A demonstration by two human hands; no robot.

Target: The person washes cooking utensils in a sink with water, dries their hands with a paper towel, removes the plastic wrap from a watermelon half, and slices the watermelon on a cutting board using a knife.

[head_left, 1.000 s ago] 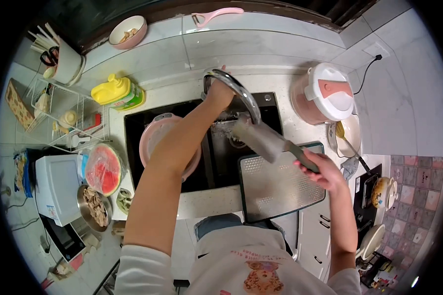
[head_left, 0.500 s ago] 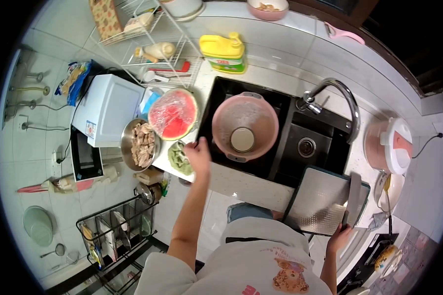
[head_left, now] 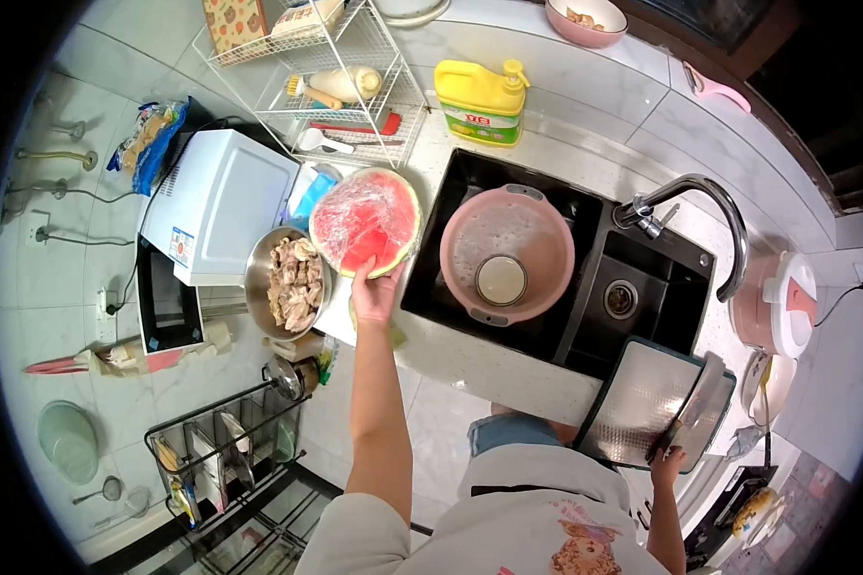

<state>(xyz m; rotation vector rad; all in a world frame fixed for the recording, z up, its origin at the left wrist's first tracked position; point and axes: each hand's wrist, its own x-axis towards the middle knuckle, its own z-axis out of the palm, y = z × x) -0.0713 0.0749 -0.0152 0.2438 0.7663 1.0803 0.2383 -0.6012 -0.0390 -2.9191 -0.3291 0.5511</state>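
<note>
My left hand (head_left: 375, 292) is at the near rim of a cut watermelon half (head_left: 366, 216) wrapped in cling film, thumb over the red face and the other fingers along the rind. Beneath my wrist, a green cloth (head_left: 393, 334) is mostly hidden. My right hand (head_left: 669, 467) is closed round the dark handle of a kitchen knife (head_left: 697, 395). Its wide blade lies along a metal-faced cutting board (head_left: 640, 407), which rests tilted over the counter's front edge. Left of the watermelon stands a steel bowl (head_left: 259, 273) of meat pieces.
A pink basin (head_left: 558, 216) holding sudsy water and a round container (head_left: 501, 280) sits in the black sink (head_left: 431, 287). The chrome faucet (head_left: 734, 220) arches over the smaller bowl. Behind are a yellow detergent jug (head_left: 475, 101) and a wire rack (head_left: 403, 96).
My left hand has moved from the green cloth to the watermelon's near edge and taken hold there. My right hand stays on the knife. The whole view has shifted slightly.
</note>
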